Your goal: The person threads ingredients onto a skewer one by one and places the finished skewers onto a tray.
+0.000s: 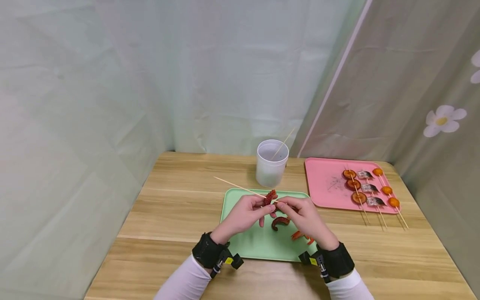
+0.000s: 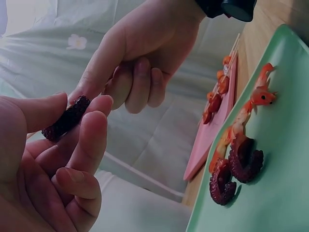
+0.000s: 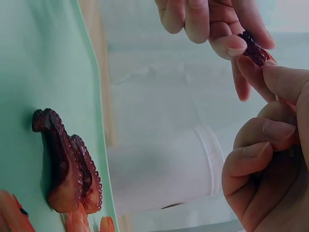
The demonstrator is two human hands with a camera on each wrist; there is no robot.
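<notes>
Over the green tray, my left hand (image 1: 243, 213) pinches a dark red octopus tentacle (image 1: 270, 196), suckers showing along it, between thumb and fingers. My right hand (image 1: 306, 216) grips a thin bamboo skewer (image 1: 240, 186) close to the tentacle. The skewer's long end sticks out up and to the left past my left hand. Whether it runs through the tentacle is hidden by the fingers. Below the hands, two more curled tentacles (image 2: 245, 159) lie side by side on the green tray (image 1: 258, 248), next to orange-red shrimp (image 2: 263, 95) with dark eyes.
Behind the green tray stands a white tub (image 1: 271, 177) with a loose skewer (image 1: 286, 139) leaning in it. At the right, a pink tray (image 1: 322, 183) holds skewers of round brown slices (image 1: 353, 184), silvery fish pieces (image 1: 369, 188) and orange balls (image 1: 386, 190). Curtains hang behind the wooden table (image 1: 161, 233).
</notes>
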